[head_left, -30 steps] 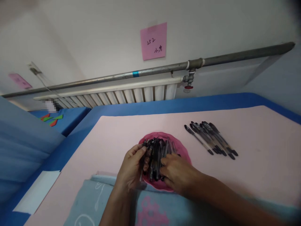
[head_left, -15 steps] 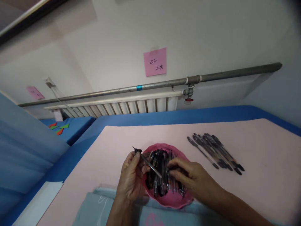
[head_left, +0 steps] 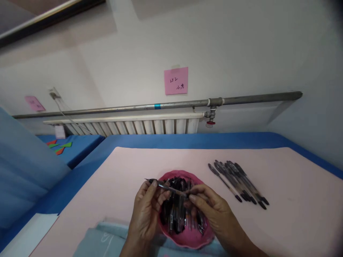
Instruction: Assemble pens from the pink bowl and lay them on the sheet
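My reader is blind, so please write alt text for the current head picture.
A person's left hand holds a pen near its tip, with the right hand at its other end, over a pink bowl of pen parts. To the right, dark-ended pens lie grouped on a pale pink sheet; behind is a white radiator.

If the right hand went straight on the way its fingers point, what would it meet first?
Most likely the end of the pen, right at the tips of the right hand; past it comes the left hand. Depth is unclear, so they may be touching.
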The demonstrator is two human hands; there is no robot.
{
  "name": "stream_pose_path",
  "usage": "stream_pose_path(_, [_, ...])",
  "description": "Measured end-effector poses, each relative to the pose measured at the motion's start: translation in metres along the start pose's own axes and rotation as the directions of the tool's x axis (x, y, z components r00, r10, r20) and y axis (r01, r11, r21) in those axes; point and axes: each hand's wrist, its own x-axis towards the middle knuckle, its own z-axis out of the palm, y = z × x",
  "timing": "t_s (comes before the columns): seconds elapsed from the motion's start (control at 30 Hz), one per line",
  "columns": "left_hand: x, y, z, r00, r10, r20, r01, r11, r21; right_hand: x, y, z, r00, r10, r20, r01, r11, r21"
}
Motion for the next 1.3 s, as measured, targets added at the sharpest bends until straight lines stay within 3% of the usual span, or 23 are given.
stream_pose_path(0.2, [0.0, -0.004, 0.0, 0.999, 0.025, -0.035, -0.025, 1.0, -0.014, 0.0, 0.006, -0.002, 0.999, -0.049, 0.017, 0.049, 0.997, -0.054])
stream_pose_path(0.3, [-0.001, -0.006, 0.0, 0.999, 0.03, -0.04, -0.031, 0.999, -0.024, 0.001, 0.01, -0.007, 0.988, -0.152, 0.032, 0.156, 0.967, -0.201])
stream_pose_path(0.43, [-0.004, -0.01, 0.002, 0.999, 0.033, -0.041, -0.034, 0.999, -0.035, 0.001, 0.015, -0.015, 0.932, -0.344, 0.116, 0.357, 0.812, -0.462])
stream_pose_path(0.57, [-0.005, -0.014, 0.003, 0.998, 0.031, -0.047, -0.033, 0.999, -0.037, 0.002, 0.016, -0.019, 0.884, -0.436, 0.167, 0.451, 0.707, -0.544])
stream_pose_path(0.67, [-0.005, -0.016, 0.002, 0.999, 0.039, -0.033, -0.039, 0.999, -0.013, 0.001, 0.013, -0.018, 0.897, -0.418, 0.142, 0.424, 0.727, -0.54])
stream_pose_path(0.73, [-0.004, -0.016, 0.001, 0.999, 0.044, -0.006, -0.044, 0.999, 0.008, 0.002, 0.01, -0.016, 0.929, -0.353, 0.112, 0.359, 0.786, -0.503])
stream_pose_path(0.87, [-0.002, -0.015, -0.002, 0.998, 0.038, 0.054, -0.041, 0.998, 0.045, 0.003, 0.005, -0.011, 0.995, -0.065, 0.082, 0.083, 0.969, -0.231])
stream_pose_path(0.93, [-0.001, -0.014, -0.003, 0.998, 0.029, 0.057, -0.032, 0.998, 0.054, 0.003, 0.004, -0.009, 0.995, 0.027, 0.091, -0.014, 0.991, -0.136])
stream_pose_path(1.0, [-0.001, -0.012, -0.003, 0.999, 0.035, 0.037, -0.037, 0.998, 0.049, 0.002, 0.003, -0.009, 0.997, 0.013, 0.081, 0.002, 0.984, -0.177])
stream_pose_path(1.07, [0.0, -0.01, -0.002, 0.999, 0.049, 0.017, -0.049, 0.998, 0.034, 0.002, 0.003, -0.011, 0.994, -0.081, 0.073, 0.1, 0.939, -0.33])
stream_pose_path(1.17, [-0.001, -0.009, -0.002, 0.999, 0.038, 0.025, -0.038, 0.999, 0.029, 0.001, 0.005, -0.016, 0.961, -0.231, 0.149, 0.274, 0.765, -0.583])
stream_pose_path(1.3, [0.0, -0.01, -0.004, 0.999, 0.019, 0.05, -0.022, 0.999, 0.045, 0.003, 0.007, -0.02, 0.897, -0.335, 0.289, 0.436, 0.556, -0.708])
